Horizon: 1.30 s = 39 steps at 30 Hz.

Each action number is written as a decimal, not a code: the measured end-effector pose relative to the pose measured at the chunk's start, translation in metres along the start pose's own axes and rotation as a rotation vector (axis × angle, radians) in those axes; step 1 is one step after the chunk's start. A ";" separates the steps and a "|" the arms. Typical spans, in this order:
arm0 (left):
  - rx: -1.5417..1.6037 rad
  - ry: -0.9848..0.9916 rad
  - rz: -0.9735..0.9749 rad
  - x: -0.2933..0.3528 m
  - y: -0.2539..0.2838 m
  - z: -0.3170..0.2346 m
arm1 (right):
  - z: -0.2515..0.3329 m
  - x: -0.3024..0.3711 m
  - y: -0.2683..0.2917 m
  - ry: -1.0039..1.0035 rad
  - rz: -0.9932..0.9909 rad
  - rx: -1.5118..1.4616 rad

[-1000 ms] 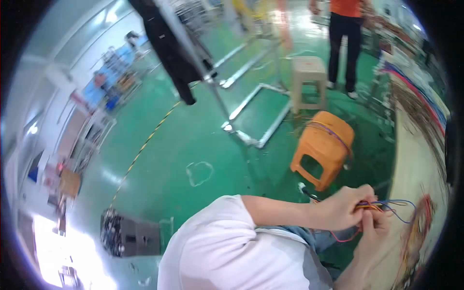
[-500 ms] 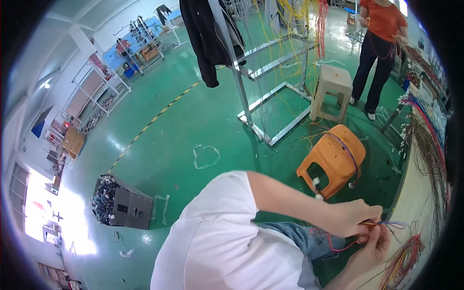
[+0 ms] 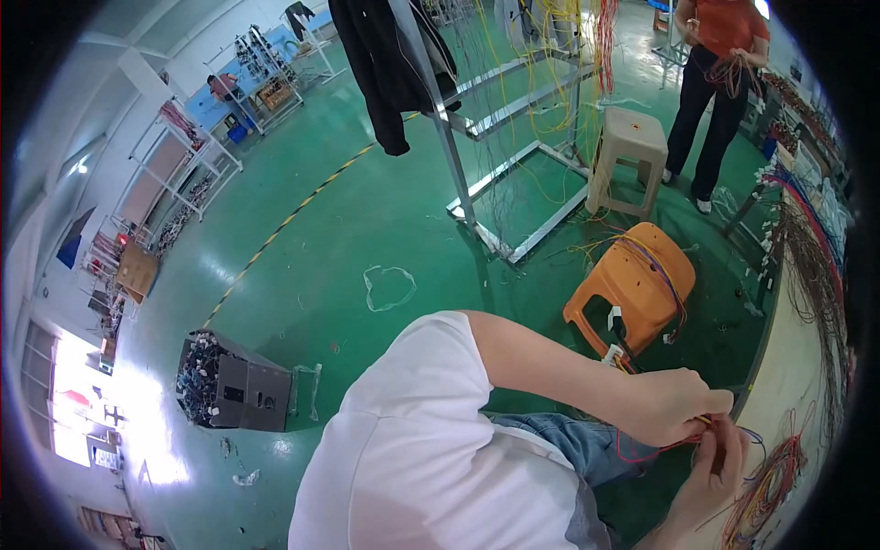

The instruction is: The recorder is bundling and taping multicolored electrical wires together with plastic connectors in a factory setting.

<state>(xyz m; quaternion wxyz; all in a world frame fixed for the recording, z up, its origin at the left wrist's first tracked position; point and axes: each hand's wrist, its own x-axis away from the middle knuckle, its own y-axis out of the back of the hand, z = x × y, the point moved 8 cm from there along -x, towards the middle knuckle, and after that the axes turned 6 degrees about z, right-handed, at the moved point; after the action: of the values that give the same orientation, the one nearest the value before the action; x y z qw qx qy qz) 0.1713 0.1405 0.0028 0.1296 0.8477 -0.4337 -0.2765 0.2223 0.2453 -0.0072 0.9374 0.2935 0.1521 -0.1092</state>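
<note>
My left hand [image 3: 674, 403] reaches across from the white sleeve, its fingers pinched on a bundle of thin coloured wires [image 3: 706, 421]. Red, yellow and blue strands show around the fingertips. Just below it, my right hand [image 3: 710, 477] closes on the same wire bundle, fingertips nearly touching the left. Behind my left forearm, white and black connectors [image 3: 616, 323] stick up on wire ends. A loose red wire loops under my left wrist. On the pale bench beside my right hand lies a bunch of red, yellow and dark wires [image 3: 770, 486].
An orange stool [image 3: 642, 284] with wires over it stands beyond my forearm, near a beige stool [image 3: 628, 165]. A metal frame [image 3: 541, 247] holds hanging wires and a dark jacket [image 3: 390, 73]. A grey bin [image 3: 252, 399] stands left. A co-worker [image 3: 720, 101] holds wires.
Both hands stay together on the wires; my right hand has shifted slightly. The connectors behind my left forearm have risen into fuller view. The co-worker's wire bundle shows more.
</note>
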 end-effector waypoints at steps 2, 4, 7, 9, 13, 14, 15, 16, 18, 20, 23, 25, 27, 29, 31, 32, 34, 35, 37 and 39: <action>-0.010 -0.041 -0.047 0.000 0.005 -0.001 | 0.007 -0.003 0.002 -0.029 -0.040 0.055; -0.051 0.028 0.057 0.001 0.001 0.000 | 0.015 -0.006 0.004 0.122 0.003 0.169; -0.090 0.060 0.047 0.001 0.001 -0.001 | 0.027 -0.001 0.004 0.268 0.043 0.342; 0.096 0.078 0.057 0.000 0.002 -0.001 | 0.034 0.004 0.007 0.281 0.043 0.391; 0.062 -0.117 -0.108 0.008 0.004 0.018 | 0.025 -0.012 0.001 0.152 0.031 0.192; 0.130 -0.076 -0.202 0.014 0.015 0.021 | 0.037 -0.021 -0.004 0.234 0.038 0.170; 0.174 -0.055 -0.140 0.016 0.016 0.018 | 0.033 -0.022 -0.003 0.202 0.049 0.101; 0.190 -0.035 -0.078 0.016 0.017 0.010 | 0.036 -0.022 0.000 0.221 0.035 0.066; 0.354 0.026 0.009 0.018 0.009 0.013 | 0.031 -0.019 0.003 0.140 0.071 -0.057; 0.441 0.013 0.025 0.019 0.001 0.019 | 0.016 -0.017 0.003 -0.022 0.129 -0.274; 0.534 0.103 0.063 0.018 -0.004 0.025 | 0.010 -0.011 0.011 -0.080 0.120 -0.291; 0.579 0.105 0.054 0.018 -0.007 0.023 | 0.019 -0.009 0.017 -0.036 0.111 -0.182; 0.379 0.141 0.091 0.019 -0.005 0.022 | 0.028 -0.006 0.021 0.011 0.106 -0.070; 0.316 0.022 0.059 0.015 -0.006 0.013 | 0.040 -0.003 0.022 0.094 0.086 0.104; 0.238 -0.069 -0.046 0.015 -0.002 0.007 | 0.036 -0.004 0.022 0.092 0.080 0.133; 0.223 -0.009 -0.017 0.013 -0.002 0.004 | 0.036 -0.003 0.022 0.101 0.086 0.159; 0.215 0.018 -0.054 0.014 -0.002 0.013 | 0.047 -0.001 0.022 0.154 0.055 0.167; 0.203 0.050 -0.101 0.015 0.001 0.018 | 0.054 0.001 0.023 0.214 0.033 0.173; 0.244 0.062 -0.104 0.013 0.000 0.020 | 0.051 0.004 0.024 0.201 0.000 0.183; 0.408 0.112 -0.019 0.011 -0.010 0.024 | 0.037 0.006 0.019 0.123 0.000 0.261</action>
<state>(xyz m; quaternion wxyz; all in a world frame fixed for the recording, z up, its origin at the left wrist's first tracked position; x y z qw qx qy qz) 0.1690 0.1378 -0.0250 -0.0234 0.8744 -0.4649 -0.1365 0.2418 0.2385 0.0297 0.8801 0.4191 0.1940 -0.1100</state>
